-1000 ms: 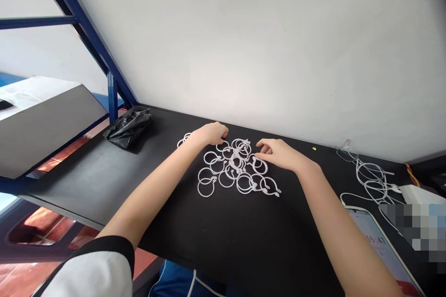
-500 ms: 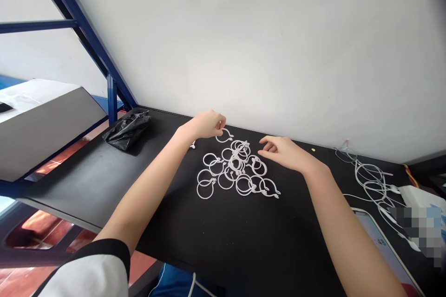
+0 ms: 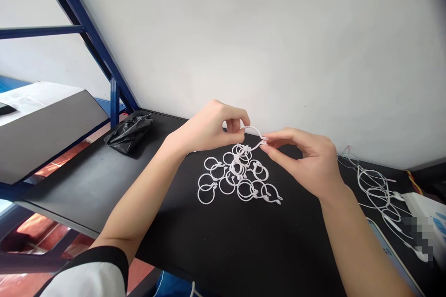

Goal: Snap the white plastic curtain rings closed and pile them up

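A thin, smooth white ring [image 3: 257, 130], apparently plastic, with a gap in its circle and two small hooked ends, is held above the far edge of the ring pile [image 3: 237, 162], at about one o'clock from its middle. Its curved side is gripped between the thumb and fingers of the left hand [image 3: 212, 125]; its hooked ends are pinched by the thumb and fingertips of the right hand [image 3: 310, 158]. Similar white rings are heaped flat on the matt black bench [image 3: 195, 241]; well over ten can be seen, but the overlaps prevent an exact count. Two overlapping rings are set at the pile's eight o'clock. One crumpled, glossy black plastic bag [image 3: 128, 133] is seen between nine and ten o'clock, one phone [image 3: 393, 250] at four o'clock, and tangled white cables [image 3: 374, 183] at three. Half a second earlier, the ring was held by the left hand alone, well apart from the right; now it is gripped by both, and the hands have been brought together.
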A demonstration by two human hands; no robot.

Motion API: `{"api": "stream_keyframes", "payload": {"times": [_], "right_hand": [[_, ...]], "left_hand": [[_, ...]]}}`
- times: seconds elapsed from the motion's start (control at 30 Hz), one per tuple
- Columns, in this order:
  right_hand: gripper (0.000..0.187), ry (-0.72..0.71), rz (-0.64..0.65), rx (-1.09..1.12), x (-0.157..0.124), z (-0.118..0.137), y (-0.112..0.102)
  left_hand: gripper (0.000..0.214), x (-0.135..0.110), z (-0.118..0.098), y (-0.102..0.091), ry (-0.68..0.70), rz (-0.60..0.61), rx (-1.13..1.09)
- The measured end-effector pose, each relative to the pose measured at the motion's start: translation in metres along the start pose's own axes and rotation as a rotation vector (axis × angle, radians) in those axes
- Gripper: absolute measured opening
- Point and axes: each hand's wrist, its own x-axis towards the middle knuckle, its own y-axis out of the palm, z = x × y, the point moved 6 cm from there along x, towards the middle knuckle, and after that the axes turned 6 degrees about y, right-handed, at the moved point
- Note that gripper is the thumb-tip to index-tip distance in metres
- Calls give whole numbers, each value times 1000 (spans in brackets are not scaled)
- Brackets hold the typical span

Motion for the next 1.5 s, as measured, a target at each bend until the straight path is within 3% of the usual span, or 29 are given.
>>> {"api": "stream_keyframes", "payload": {"times": [0.2,0.3,0.37,0.53,0.73,1.0,1.5], "right_hand": [[27,-214,-129,2,-5,24,-16],[34,-226,-188,65,-7,29,-22],[37,-221,-219,112,-8,31,-25],[40,-209,-202,185,-8,33,-24],[43,-222,-109,129,-6,35,-27],[42,-183,-124,-4,-9,43,-37],[45,-295,-159,-202,-16,50,-36]], "left_hand": [[10,-1,-24,-7,82,-73,-49],[41,0,-37,-3,175,-95,-122],[50,0,-42,2,217,-99,-175],[36,1,-46,12,233,-142,-262],[23,0,-49,15,241,-149,-145],[21,-3,-55,8,277,-167,-39],[16,-6,-68,6,368,-201,198]]}}
